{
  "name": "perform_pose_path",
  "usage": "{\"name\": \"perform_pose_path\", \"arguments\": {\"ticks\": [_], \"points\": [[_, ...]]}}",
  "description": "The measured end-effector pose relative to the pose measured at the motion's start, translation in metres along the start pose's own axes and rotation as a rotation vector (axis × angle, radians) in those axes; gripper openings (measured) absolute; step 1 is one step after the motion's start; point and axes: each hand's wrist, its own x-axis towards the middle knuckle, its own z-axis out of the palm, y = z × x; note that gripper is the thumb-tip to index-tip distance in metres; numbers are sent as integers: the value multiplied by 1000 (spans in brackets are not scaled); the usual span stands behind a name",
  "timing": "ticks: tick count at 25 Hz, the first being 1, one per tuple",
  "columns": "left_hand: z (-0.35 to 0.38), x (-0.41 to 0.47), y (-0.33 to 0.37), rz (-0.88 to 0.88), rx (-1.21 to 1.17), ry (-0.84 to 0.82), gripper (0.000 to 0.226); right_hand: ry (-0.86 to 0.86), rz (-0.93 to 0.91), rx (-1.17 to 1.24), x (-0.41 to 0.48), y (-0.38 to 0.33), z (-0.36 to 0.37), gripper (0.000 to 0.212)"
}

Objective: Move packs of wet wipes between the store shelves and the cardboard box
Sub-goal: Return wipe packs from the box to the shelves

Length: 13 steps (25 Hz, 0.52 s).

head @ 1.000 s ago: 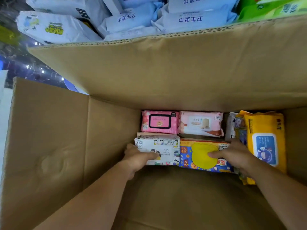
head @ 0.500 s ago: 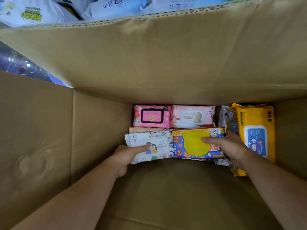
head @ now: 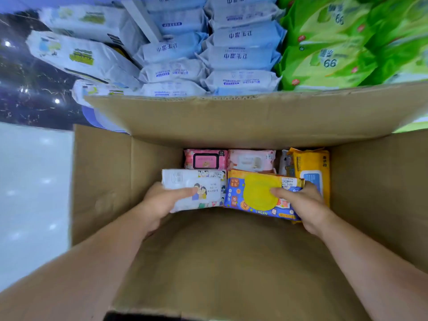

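Observation:
Both my hands are down inside the cardboard box (head: pixel 231 262). My left hand (head: pixel 159 205) grips a white wipes pack with cartoon figures (head: pixel 185 181), thumb on top. My right hand (head: pixel 303 205) grips a blue pack with a yellow lid (head: pixel 252 193), raised off the packs below. Behind them lie a pink pack with a black-framed lid (head: pixel 205 159) and a pale pink pack (head: pixel 251 161). A yellow pack with a blue lid (head: pixel 311 167) stands at the right, a small pack (head: pixel 284 162) beside it.
The box's far flap (head: pixel 254 119) stands up between the box and the shelf. Beyond it the shelf holds white packs (head: pixel 76 54), stacked light-blue packs (head: pixel 240 56) and green packs (head: pixel 335 49). Pale floor (head: pixel 30 193) lies to the left.
Both hands have lifted their packs upward and apart from the stack; the white pack has shifted left. The view has tilted up, showing more of the shelf.

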Motion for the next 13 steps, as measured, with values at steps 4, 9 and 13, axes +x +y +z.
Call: {"name": "perform_pose_path", "arguments": {"ticks": [4,9,13], "points": [[-37,-96,53,60,-25,-119,38,-55,-10,115,-99,-60,-22,64],[-70,-237,107,115,-171,-159,53,-57,-80,233,-247,-147,-59,101],[-91,-336,157,237,-214,-169,62,-46,-221,323,-352,-211,-85,101]]}}
